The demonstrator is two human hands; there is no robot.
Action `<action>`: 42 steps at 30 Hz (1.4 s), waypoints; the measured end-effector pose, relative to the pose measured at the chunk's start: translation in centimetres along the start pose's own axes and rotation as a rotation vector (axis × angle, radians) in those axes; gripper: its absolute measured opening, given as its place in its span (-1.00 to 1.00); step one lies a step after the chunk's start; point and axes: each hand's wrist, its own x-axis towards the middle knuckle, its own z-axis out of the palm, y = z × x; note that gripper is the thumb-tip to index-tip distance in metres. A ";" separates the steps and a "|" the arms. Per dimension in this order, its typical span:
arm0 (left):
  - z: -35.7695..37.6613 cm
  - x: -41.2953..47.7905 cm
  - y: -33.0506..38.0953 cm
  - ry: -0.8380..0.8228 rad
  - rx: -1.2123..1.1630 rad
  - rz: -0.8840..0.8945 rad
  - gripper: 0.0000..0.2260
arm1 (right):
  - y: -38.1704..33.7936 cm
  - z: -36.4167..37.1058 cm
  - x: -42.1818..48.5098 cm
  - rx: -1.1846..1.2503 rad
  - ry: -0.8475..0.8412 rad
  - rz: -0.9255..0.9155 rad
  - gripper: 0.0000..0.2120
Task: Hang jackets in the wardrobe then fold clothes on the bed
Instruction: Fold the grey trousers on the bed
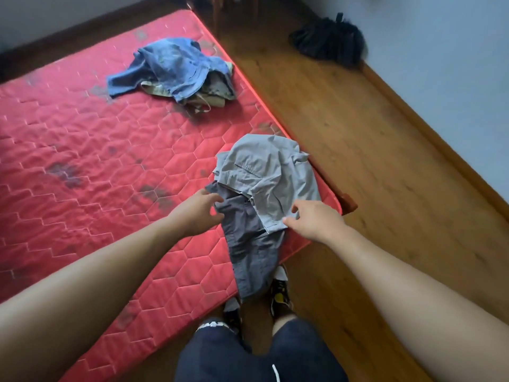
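The light grey garment [264, 175] is lying crumpled on the near right corner of the red mattress [82, 161]. It is overlapping a dark grey garment [248, 244] that is hanging over the bed's edge. The left hand [201, 213] is reaching to the dark cloth and the right hand [316, 219] to the light hem, fingers half curled; I cannot tell whether either is gripping. Farther up, a blue denim heap [170, 67] is sitting unfolded. No wardrobe is showing, so the hanging cannot be judged. Folding seems barely begun, with 2 heaps waiting. No writing is readable.
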 end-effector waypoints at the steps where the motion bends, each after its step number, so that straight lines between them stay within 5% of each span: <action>1: 0.9 2.3 -0.5 -0.003 -0.017 -0.023 -0.59 | 0.5 1.2 2.3 -0.002 -0.016 -0.001 -0.60; 13: 12.9 24.5 -9.0 -0.099 0.263 -0.121 -0.71 | 3.1 20.6 21.6 -0.263 -0.145 -0.153 -0.69; 18: 14.9 28.8 -10.6 -0.103 0.299 -0.090 -0.67 | 2.6 23.1 23.5 -0.544 -0.137 -0.145 -0.60; 21: 14.7 29.5 -11.4 0.043 0.355 -0.006 -0.79 | 2.5 22.8 23.5 -0.571 -0.120 -0.187 -0.61; 26: 10.3 27.5 -10.4 0.322 0.405 0.114 -0.94 | 4.3 18.4 21.7 -0.545 0.013 -0.222 -0.58; 29: 5.5 25.0 -8.6 0.458 0.335 0.118 -0.86 | 5.8 13.2 19.4 -0.534 0.130 -0.177 -0.62; 36: -7.8 12.4 -6.9 0.447 0.409 0.207 -0.58 | 5.8 -2.9 12.3 -0.435 0.384 -0.063 -0.84; 42: -19.1 -2.4 -8.3 0.619 0.320 0.095 -0.80 | -3.1 -15.7 4.5 -0.380 0.594 -0.167 -0.78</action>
